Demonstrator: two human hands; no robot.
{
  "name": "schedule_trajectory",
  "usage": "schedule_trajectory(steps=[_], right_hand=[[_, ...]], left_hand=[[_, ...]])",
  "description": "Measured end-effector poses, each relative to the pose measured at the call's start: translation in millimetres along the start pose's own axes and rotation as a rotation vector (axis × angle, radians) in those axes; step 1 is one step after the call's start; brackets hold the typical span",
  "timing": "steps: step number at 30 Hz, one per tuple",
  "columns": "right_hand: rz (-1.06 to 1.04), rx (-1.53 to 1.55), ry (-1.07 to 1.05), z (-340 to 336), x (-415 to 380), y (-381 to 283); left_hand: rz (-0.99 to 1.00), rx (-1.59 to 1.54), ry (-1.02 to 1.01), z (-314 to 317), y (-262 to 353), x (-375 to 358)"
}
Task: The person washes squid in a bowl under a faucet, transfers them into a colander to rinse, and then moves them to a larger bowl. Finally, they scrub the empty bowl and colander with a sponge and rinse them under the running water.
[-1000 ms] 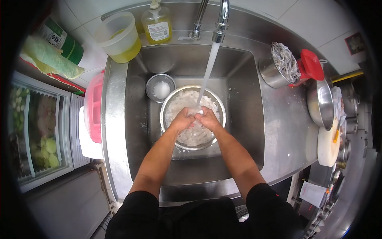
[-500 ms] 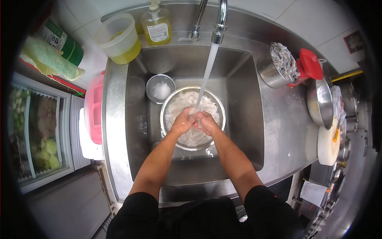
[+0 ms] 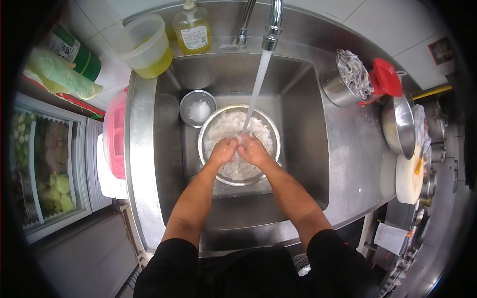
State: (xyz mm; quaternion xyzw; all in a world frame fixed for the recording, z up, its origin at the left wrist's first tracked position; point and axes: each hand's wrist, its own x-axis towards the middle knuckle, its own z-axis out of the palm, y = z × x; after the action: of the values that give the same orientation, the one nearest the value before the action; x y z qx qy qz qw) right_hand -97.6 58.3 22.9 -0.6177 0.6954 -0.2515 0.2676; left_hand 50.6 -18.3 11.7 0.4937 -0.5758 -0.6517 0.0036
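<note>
Below the running water, a round metal bowl (image 3: 201, 149) holds many wet, whitish translucent seafood pieces (image 3: 224, 125); I cannot make out their exact kind. Both my hands are inside the bowl, close together, near the stream from the faucet (image 3: 270, 40). Curled fingers of my left hand (image 3: 224, 150) close round some of the pale pieces. My right hand (image 3: 252, 150) is bent inward beside it, fingers also closed among the pieces. Fingertips are partly hidden by water and by the hands themselves.
A small metal bowl (image 3: 182, 110) with white contents sits in the sink (image 3: 305, 149). Behind stand a plastic tub (image 3: 141, 47) and a soap bottle (image 3: 194, 32) of yellow liquid. At right are a pot (image 3: 334, 89) of greyish strands, a red scale (image 3: 386, 77) and a steel bowl (image 3: 399, 126).
My hands have drawn slightly toward me and a little apart, with the knuckles turned more upward. Water still runs into the bowl. The whole view has shifted slightly.
</note>
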Motion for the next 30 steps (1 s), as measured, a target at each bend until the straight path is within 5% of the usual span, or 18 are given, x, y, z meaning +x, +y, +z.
schedule_trajectory(steps=[7, 13, 21, 24, 27, 30], right_hand=[[0.099, -0.029, -0.184, -11, 10, -3], [0.233, 0.150, -0.104, -11, 5, -14], [0.342, 0.876, -0.059, 5, 1, -5], [0.585, 1.213, -0.160, -4, 2, -6], [0.814, 1.306, -0.132, -7, 13, -12], [0.836, 1.255, -0.076, -1, 21, -14]], left_hand=[[0.066, -0.339, 0.076, 16, -3, -5], [0.003, -0.493, 0.106, 25, -5, -4], [-0.121, -0.966, 0.004, 17, 5, -8], [-0.035, -0.466, 0.166, 8, 10, -6], [0.304, 0.020, 0.412, 19, -7, 8], [0.268, -0.018, 0.359, 21, -10, 12]])
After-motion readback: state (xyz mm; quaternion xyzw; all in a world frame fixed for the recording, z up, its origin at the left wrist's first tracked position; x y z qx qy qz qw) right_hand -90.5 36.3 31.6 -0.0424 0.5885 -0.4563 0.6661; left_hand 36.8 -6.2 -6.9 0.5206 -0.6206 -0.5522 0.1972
